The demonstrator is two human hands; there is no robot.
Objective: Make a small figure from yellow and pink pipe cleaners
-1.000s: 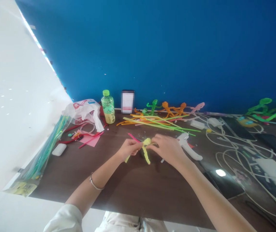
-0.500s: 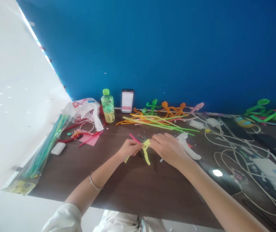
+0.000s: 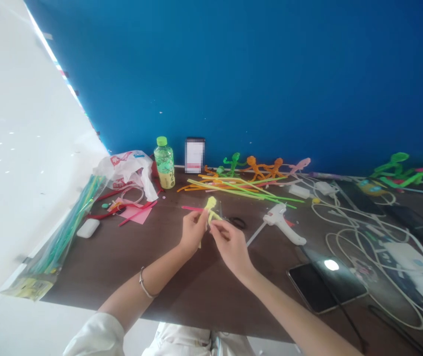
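Observation:
A yellow pipe-cleaner figure (image 3: 211,203) with a rounded head is held up between both hands over the middle of the table. My left hand (image 3: 193,231) is closed around its body, the fingers partly hiding it. My right hand (image 3: 231,245) pinches a limb of the same figure from the right. Just behind the left fingers a pink pipe cleaner (image 3: 192,208) sticks out to the left; whether the hand holds it I cannot tell. Black-handled scissors (image 3: 238,222) lie on the table beyond the right hand.
Loose pipe cleaners (image 3: 229,187) lie behind, near finished figures (image 3: 255,166) along the blue wall. A green-capped bottle (image 3: 165,165) and a propped phone (image 3: 195,155) stand there. At right are a glue gun (image 3: 284,223), a dark tablet (image 3: 318,289) and cables; at left, a bag of pipe cleaners (image 3: 63,222).
My right hand has moved left and nearer to me, uncovering the scissors and glue gun. The yellow figure has turned so its head points up, and the pink pipe cleaner lies flatter.

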